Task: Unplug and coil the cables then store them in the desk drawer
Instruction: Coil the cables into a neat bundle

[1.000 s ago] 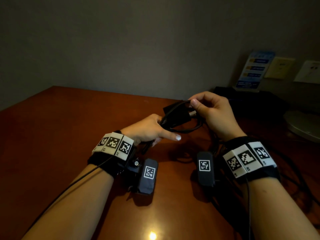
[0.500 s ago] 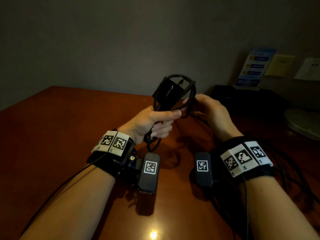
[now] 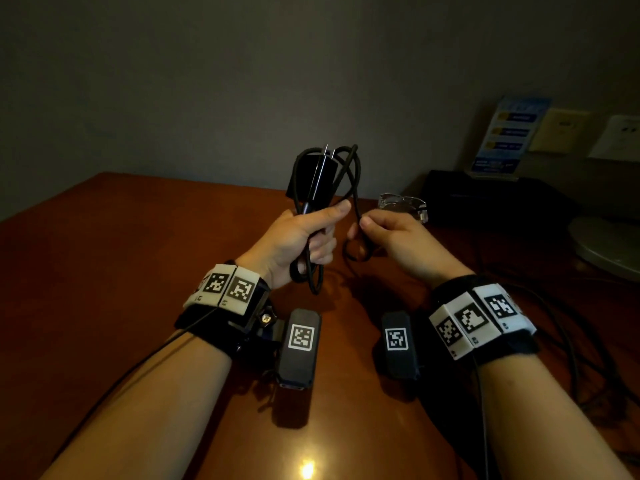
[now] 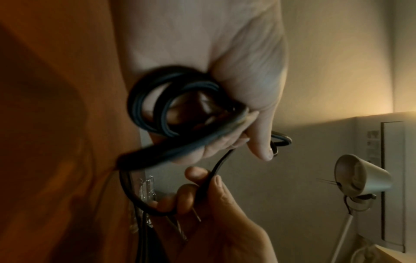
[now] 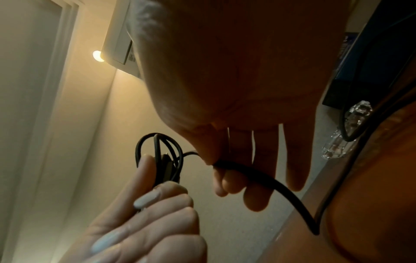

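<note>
Over the brown desk [image 3: 104,271], my left hand [image 3: 322,233] grips a black cable coil [image 3: 346,174] upright in its fist. The black charger plug [image 3: 317,178] sits inside the loops with its prongs pointing up. Just to the right, my right hand [image 3: 360,228] pinches the cable's loose strand between thumb and fingers, and a short loop hangs below it. In the left wrist view the coil [image 4: 162,106] bulges from my left hand [image 4: 247,138], with my right hand [image 4: 209,178] on the strand below. The right wrist view shows my right hand [image 5: 216,165] pinching the strand [image 5: 258,176].
A clear glass piece [image 3: 401,202] lies behind my right hand. A black box [image 3: 498,199] carries a blue card [image 3: 509,133], with wall sockets [image 3: 620,136] behind. A round lamp base [image 3: 609,247] and more black cables [image 3: 554,323] occupy the desk's right side.
My left hand lifted the coil and turned it upright, so the plug prongs now point up. My right hand dropped from the coil's top to the loose strand beside it.
</note>
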